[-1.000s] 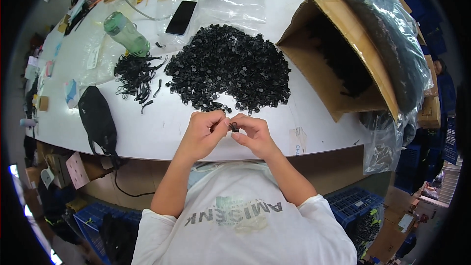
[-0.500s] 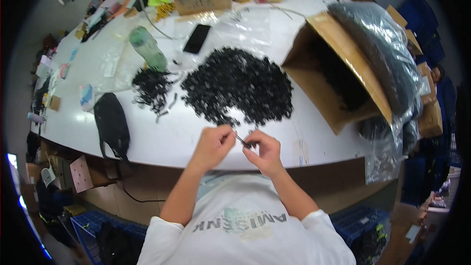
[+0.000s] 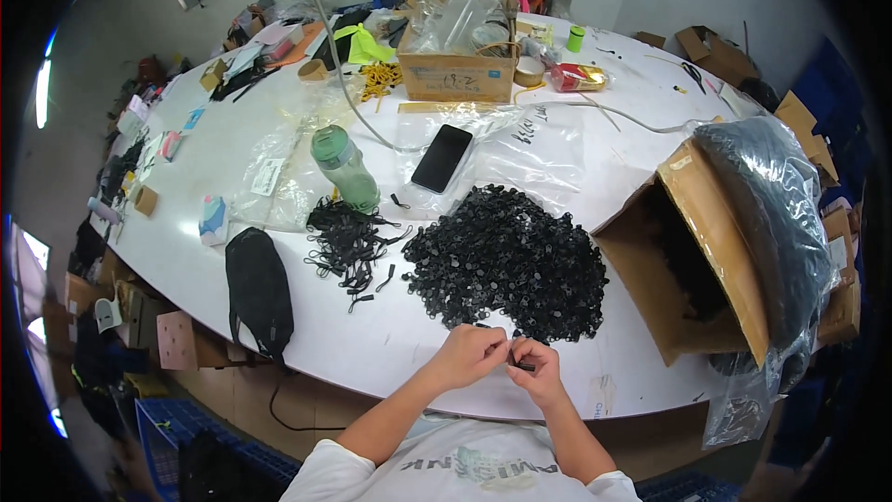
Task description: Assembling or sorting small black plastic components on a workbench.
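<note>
Low in the frame's centre, the left hand (image 3: 474,353) and right hand (image 3: 537,370) meet at the white desk (image 3: 390,344) edge, both grips pinched on one small black part (image 3: 520,365) between the fingertips. Just above them lies a heap of black parts (image 3: 506,260), with a green bottle (image 3: 344,167) further up left.

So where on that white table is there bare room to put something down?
Bare white table runs along the near edge between the black pouch and the left hand. Another free patch lies behind the open cardboard box, right of the clear bags. The far end around the small carton is crowded.
</note>
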Tool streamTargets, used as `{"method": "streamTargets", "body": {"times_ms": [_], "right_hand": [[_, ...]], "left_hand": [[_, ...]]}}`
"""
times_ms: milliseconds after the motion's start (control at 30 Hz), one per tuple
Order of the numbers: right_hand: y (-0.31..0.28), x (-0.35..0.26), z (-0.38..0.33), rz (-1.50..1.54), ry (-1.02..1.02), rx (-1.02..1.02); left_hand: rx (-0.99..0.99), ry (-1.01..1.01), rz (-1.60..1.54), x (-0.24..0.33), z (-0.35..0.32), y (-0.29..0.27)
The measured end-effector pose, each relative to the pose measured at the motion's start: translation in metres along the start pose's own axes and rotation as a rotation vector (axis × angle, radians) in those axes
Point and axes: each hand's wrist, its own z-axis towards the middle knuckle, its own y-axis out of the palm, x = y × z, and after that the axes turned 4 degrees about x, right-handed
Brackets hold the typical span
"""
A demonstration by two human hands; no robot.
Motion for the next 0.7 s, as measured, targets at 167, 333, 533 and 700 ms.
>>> {"method": "streamTargets", "body": {"times_ms": [167, 333, 533, 700], "right_hand": [[-0.008, 0.003, 0.005, -0.051, 0.137, 0.06], [-0.003, -0.013, 0.011, -0.543, -0.162, 0.128], [0.004, -0.018, -0.003, -0.705, -0.381, 0.211], [0.016, -0.025, -0.017, -1.121, -0.66, 0.273]], "left_hand": [[0.0, -0.026, -0.012, -0.01, 0.013, 0.003], [0.163, 0.076, 0.035, -0.007, 0.016, 0.007], [0.282, -0.08, 0.092, 0.004, 0.007, 0.025], [0.335, -0.025, 0.232, 0.005, -0.007, 0.038]]}}
